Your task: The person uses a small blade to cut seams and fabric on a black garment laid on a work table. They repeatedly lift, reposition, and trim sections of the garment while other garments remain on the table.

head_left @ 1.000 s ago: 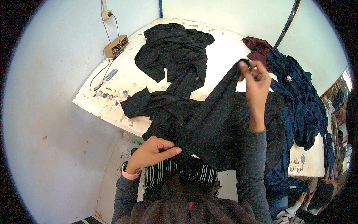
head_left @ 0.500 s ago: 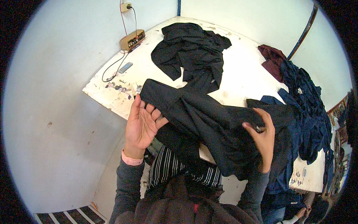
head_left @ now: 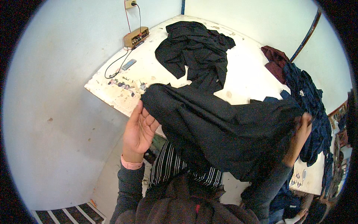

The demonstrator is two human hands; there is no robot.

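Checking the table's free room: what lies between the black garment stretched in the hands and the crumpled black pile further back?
In the head view, black garment and crumpled black pile nearly meet; bare white table lies either side.

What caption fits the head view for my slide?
Left hand and right hand stretch a black garment over the white table, another dark garment heaped behind.

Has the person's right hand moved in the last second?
Yes. The right hand has come down from above the white table to its near right edge, gripping the dark garment stretched across to the left hand.
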